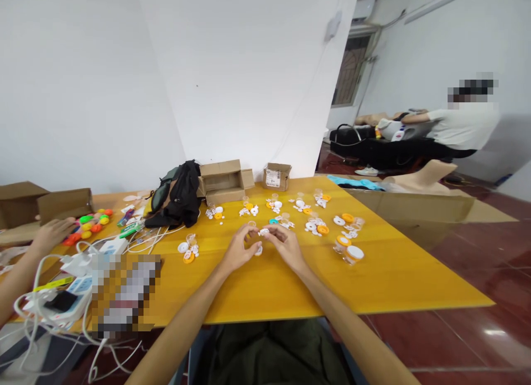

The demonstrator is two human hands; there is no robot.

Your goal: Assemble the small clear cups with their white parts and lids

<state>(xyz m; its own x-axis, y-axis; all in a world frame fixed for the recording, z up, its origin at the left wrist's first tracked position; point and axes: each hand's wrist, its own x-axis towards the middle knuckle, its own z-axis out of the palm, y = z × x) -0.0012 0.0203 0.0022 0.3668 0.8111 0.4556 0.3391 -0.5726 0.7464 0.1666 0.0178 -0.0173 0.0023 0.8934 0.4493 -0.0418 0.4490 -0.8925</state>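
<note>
My right hand [287, 248] pinches a small white piece with dark reddish marks [264, 232] between thumb and fingers. To its left, my left hand [239, 251] is curved with thumb and index finger apart; its index fingertip is close to the piece, and whether they touch I cannot tell. Just below the fingertips, a small white item [259, 251] is on the table, partly covered by the left thumb. A clear cup rim [251, 223] shows behind my left fingers. Beyond my hands lie a turquoise ring-shaped lid [273, 221] and white pieces [286, 224].
Sets of clear cups, orange lids and white pieces dot the yellow table [398, 280], including two capped jars [353, 254] at right. Boxes [224, 181] and a black bag [182, 199] stand behind. Cables and power strips [78, 291] crowd the left, near another person's hand [53, 233].
</note>
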